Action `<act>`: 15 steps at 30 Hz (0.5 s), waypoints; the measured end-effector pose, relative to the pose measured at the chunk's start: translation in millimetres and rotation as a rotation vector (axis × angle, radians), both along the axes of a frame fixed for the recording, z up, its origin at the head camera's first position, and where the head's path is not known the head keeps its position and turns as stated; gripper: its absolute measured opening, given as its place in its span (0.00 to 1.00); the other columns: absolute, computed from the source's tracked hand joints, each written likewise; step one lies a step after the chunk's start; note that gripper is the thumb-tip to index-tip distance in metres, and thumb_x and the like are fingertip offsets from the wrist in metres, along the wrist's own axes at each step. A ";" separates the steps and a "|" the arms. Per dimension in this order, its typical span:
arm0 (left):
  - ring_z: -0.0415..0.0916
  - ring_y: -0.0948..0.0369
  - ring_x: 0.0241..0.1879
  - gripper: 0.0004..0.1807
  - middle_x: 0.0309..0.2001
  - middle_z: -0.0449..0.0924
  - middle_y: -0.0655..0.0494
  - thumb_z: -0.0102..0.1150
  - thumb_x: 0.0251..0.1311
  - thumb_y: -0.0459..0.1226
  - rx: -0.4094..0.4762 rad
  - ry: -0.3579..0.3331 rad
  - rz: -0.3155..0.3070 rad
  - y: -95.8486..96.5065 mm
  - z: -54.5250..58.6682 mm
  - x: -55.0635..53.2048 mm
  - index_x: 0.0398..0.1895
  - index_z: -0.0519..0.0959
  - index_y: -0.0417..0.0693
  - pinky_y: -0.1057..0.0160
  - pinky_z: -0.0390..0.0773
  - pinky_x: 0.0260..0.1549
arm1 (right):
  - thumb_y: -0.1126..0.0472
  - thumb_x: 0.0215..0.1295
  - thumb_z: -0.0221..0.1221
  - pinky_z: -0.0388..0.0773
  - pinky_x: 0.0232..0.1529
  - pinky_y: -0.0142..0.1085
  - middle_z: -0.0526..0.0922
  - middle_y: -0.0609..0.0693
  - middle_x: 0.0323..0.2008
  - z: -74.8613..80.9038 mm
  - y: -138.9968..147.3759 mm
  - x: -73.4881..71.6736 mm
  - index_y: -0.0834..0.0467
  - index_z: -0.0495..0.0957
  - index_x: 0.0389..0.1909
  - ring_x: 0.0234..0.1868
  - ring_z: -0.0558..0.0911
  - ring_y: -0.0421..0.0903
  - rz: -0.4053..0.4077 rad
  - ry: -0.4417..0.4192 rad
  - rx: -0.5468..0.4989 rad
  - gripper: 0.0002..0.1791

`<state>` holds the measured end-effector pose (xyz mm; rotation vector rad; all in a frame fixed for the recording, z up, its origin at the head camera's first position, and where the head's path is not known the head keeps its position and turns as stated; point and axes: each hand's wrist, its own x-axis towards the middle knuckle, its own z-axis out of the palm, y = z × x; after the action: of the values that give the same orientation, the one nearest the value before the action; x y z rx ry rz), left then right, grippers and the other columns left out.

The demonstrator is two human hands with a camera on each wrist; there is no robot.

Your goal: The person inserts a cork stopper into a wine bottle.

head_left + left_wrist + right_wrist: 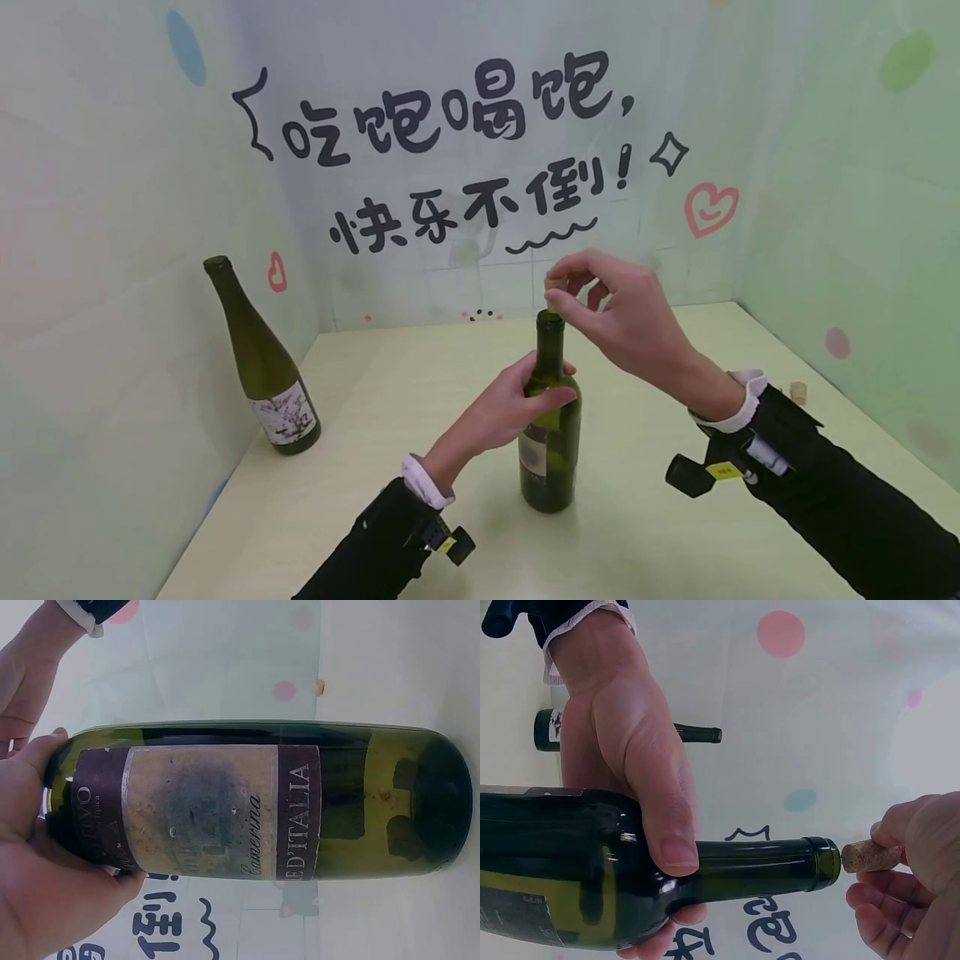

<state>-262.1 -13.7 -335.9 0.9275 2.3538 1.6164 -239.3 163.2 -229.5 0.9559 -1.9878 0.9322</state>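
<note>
A dark green wine bottle [550, 467] stands upright near the middle of the table, its worn label [202, 814] seen close in the left wrist view. My left hand [504, 408] grips it around the shoulder, thumb on the near side. Just above the bottle mouth [826, 862], my right hand [626, 312] pinches a cork [870, 856] between thumb and fingers. The cork's end is right at the mouth's rim; whether they touch I cannot tell.
A second green bottle [270, 367] with a floral label stands at the table's left by the wall. Another cork [798, 392] sits on the right of the pale table [390, 517], partly behind my right sleeve. Printed walls [480, 208] enclose the back and both sides.
</note>
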 end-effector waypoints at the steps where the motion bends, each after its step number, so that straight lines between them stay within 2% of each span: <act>1: 0.74 0.57 0.50 0.24 0.51 0.74 0.62 0.59 0.59 0.54 -0.002 0.000 0.002 0.2 0.0 -0.2 0.57 0.71 0.61 0.52 0.75 0.45 | 0.60 0.62 0.63 0.74 0.29 0.30 0.81 0.42 0.32 -0.7 -0.1 -0.2 0.59 0.80 0.40 0.33 0.77 0.36 -0.001 -0.002 0.000 0.09; 15: 0.74 0.57 0.50 0.23 0.51 0.74 0.62 0.59 0.60 0.53 0.008 0.001 0.000 0.5 0.8 0.4 0.57 0.71 0.62 0.52 0.74 0.45 | 0.58 0.61 0.64 0.74 0.30 0.30 0.81 0.42 0.32 -11.4 -0.6 -5.2 0.59 0.80 0.41 0.33 0.76 0.37 -0.004 -0.021 0.012 0.11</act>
<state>-261.7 -13.2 -335.1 0.9303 2.3501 1.6274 -244.4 162.6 -240.9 0.9518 -2.0140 0.9323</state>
